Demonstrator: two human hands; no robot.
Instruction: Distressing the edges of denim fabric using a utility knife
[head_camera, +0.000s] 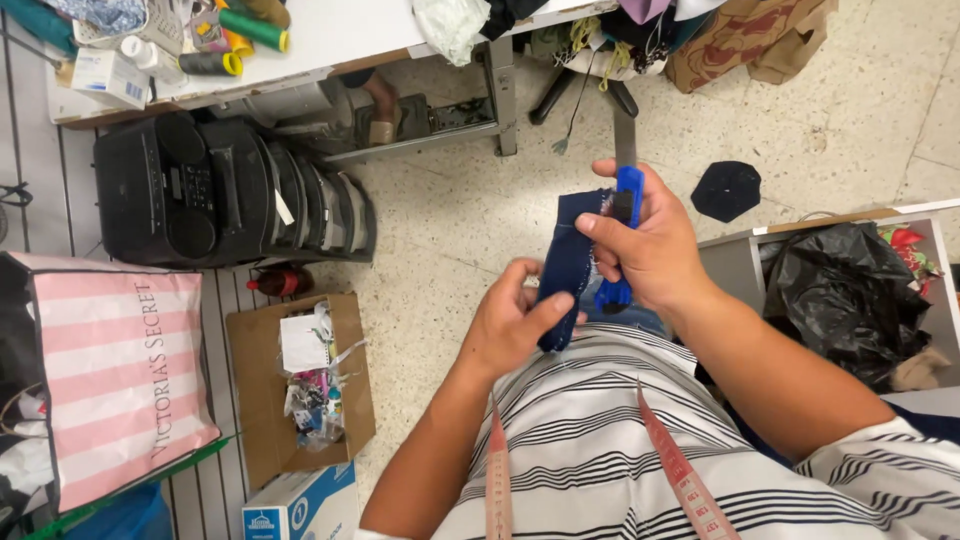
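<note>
Head view: left hand (512, 322) pinches the lower end of a dark navy strip of denim fabric (566, 262), held in the air above the speckled terrazzo floor (440, 230) and in front of the striped shirt (600, 440); right hand (650, 245), just beside the strip's upper end, is closed round blue-handled steel scissors (622, 215), blades pointing away. Left of the strip: an open brown cardboard box of small oddments (250, 400), a pink-and-white striped paper bag (115, 385), a black portable stereo (180, 190). Right of the strip: a black plastic bag (850, 295).
</note>
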